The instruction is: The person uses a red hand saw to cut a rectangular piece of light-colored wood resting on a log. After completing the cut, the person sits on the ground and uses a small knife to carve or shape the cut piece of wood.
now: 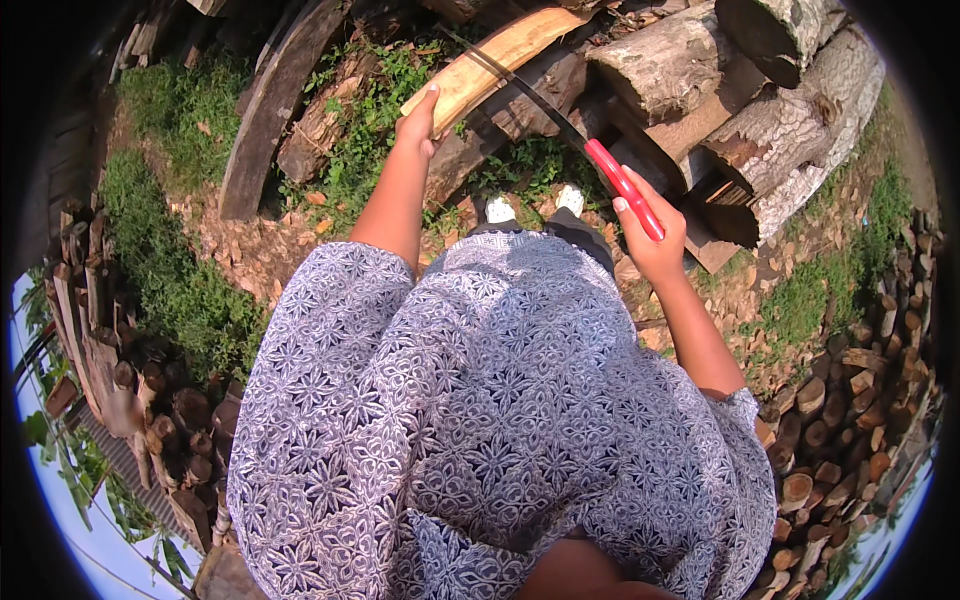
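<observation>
My left hand [418, 128] grips the near left end of a long, pale split piece of wood [480, 80]. That piece lies slantwise, its far end reaching toward the logs at the top. In my right hand [652, 228] is the red handle [625, 190] of a tool with a long, narrow dark blade [545, 108]. The blade crosses over the pale wood near its middle. I cannot tell whether its edge is toothed, nor whether it has cut into the wood.
Thick logs [665, 65] are stacked ahead on the right, with another barked log [790, 130] beside them. A curved dark plank [262, 120] stands at the left among green weeds [370, 120]. My feet in white shoes [500, 210] are below the wood. Cut firewood piles [830, 430] flank both sides.
</observation>
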